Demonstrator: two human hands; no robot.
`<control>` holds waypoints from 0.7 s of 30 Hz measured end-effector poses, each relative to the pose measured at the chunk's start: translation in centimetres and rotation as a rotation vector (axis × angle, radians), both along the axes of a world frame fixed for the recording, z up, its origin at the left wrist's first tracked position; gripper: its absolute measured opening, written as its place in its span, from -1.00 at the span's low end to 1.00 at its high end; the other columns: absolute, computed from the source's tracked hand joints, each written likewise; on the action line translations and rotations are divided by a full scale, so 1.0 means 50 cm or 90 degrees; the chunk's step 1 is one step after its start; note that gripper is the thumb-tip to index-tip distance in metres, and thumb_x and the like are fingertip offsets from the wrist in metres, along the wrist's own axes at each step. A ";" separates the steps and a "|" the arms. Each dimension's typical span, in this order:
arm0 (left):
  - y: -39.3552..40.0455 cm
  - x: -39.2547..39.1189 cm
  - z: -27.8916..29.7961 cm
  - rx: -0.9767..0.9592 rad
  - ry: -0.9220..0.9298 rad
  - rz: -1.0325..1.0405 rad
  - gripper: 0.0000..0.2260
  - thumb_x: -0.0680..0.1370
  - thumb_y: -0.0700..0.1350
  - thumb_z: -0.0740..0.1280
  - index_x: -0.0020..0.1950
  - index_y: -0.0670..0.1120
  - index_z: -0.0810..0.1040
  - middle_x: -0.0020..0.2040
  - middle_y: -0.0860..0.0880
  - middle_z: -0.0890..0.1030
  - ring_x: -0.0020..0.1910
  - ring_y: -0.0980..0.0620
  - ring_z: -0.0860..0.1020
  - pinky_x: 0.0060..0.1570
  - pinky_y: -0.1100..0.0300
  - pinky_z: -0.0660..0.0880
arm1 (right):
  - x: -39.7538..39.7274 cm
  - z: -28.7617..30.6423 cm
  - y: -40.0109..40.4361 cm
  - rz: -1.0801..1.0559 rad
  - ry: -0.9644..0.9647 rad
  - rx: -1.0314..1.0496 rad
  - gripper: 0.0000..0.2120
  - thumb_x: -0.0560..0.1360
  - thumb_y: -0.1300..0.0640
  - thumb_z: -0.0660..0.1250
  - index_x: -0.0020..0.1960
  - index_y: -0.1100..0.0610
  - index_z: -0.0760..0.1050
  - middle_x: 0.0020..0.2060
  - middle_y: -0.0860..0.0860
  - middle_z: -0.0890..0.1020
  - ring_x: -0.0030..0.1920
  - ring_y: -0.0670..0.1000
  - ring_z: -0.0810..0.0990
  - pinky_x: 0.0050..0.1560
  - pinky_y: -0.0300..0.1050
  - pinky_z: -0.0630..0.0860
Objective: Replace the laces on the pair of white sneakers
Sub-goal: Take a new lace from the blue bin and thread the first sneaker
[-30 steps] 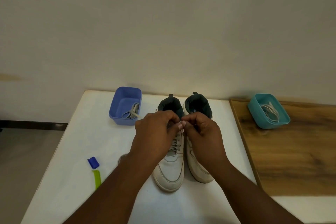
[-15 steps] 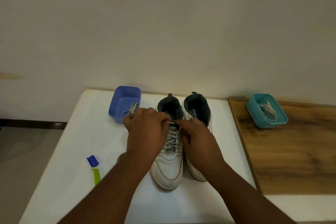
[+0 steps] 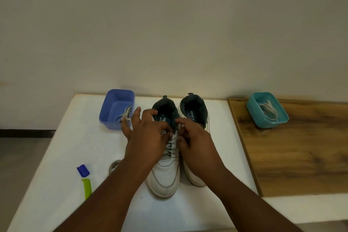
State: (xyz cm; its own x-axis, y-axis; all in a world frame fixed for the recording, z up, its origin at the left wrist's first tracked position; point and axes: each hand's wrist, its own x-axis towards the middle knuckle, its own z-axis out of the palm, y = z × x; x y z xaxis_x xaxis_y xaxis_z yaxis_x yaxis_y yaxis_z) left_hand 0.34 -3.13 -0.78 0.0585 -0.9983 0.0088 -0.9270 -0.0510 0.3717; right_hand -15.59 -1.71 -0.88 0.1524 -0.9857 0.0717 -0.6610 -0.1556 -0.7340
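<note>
Two white sneakers with dark linings stand side by side on the white table, toes toward me. My left hand (image 3: 146, 133) is over the collar of the left sneaker (image 3: 163, 177), thumb and a finger curled on its tongue and the other fingers spread toward the purple tub. My right hand (image 3: 195, 145) pinches the grey-white lace (image 3: 171, 146) at the top eyelets of that shoe. It covers the middle of the right sneaker (image 3: 195, 179), so I cannot see whether that shoe is laced.
A purple tub (image 3: 113, 100) with a grey lace (image 3: 125, 114) stands at the back left. On the wooden board at the right, a teal tub (image 3: 254, 115) holds white laces (image 3: 269, 109). A blue-and-green tool (image 3: 85, 181) and a grey lace loop (image 3: 113, 165) lie front left.
A second ago both hands met at the top of the left sneaker's laces. My left hand has since shifted left and farther back, fingers spreading. My right hand stayed near the top eyelets.
</note>
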 end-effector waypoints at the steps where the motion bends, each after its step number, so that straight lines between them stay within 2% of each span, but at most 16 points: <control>1: 0.000 0.000 -0.002 -0.002 0.013 0.006 -0.85 0.55 0.21 0.36 0.08 0.27 0.64 0.51 0.10 0.32 0.59 -0.11 0.01 0.49 -0.29 -0.09 | -0.003 0.001 0.000 -0.011 -0.018 0.010 -0.58 0.59 0.26 0.32 0.35 -0.10 0.41 -0.05 -0.16 0.59 -0.03 -0.22 0.57 -0.04 -0.52 0.44; 4: 0.002 -0.004 -0.004 0.004 0.070 0.032 -0.88 0.56 0.17 0.37 0.05 0.27 0.65 0.49 0.10 0.31 0.59 -0.10 -0.01 0.49 -0.25 -0.10 | -0.004 -0.003 -0.001 -0.045 -0.029 0.028 -0.65 0.59 0.24 0.33 0.29 -0.06 0.37 -0.13 -0.13 0.61 -0.07 -0.24 0.59 -0.08 -0.51 0.46; 10: 0.005 -0.015 -0.008 0.031 0.135 0.052 -0.94 0.57 0.13 0.37 -0.02 0.28 0.64 0.49 0.16 0.27 0.58 -0.09 -0.02 0.49 -0.25 -0.07 | -0.001 -0.017 -0.005 -0.059 0.016 0.014 -0.93 0.59 0.13 0.37 0.05 0.01 0.60 -0.15 -0.13 0.64 -0.14 -0.18 0.59 -0.09 -0.42 0.48; 17: 0.004 -0.021 -0.005 0.042 0.136 0.050 -0.92 0.56 0.18 0.36 0.00 0.28 0.65 0.53 0.16 0.23 0.59 -0.09 -0.04 0.50 -0.28 -0.10 | -0.001 -0.016 -0.008 -0.079 0.018 0.011 -0.91 0.60 0.12 0.36 -0.03 0.01 0.64 -0.22 -0.18 0.61 -0.18 -0.21 0.57 -0.15 -0.48 0.40; 21: 0.002 -0.020 -0.002 0.053 0.143 0.047 -0.90 0.56 0.18 0.37 0.01 0.27 0.65 0.56 0.17 0.20 0.60 -0.09 -0.08 0.50 -0.27 -0.15 | 0.001 -0.019 -0.007 -0.078 0.027 0.004 -0.90 0.61 0.11 0.35 -0.05 0.03 0.64 -0.22 -0.15 0.61 -0.19 -0.18 0.57 -0.15 -0.46 0.38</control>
State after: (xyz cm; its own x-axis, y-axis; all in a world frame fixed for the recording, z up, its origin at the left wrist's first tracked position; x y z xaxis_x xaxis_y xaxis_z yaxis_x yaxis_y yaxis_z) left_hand -0.65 -3.03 -0.86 0.1216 -0.9880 -0.0954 -0.8139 -0.1543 0.5601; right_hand -15.55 -2.07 -1.83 0.0330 -0.9975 0.0619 -0.7052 -0.0671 -0.7058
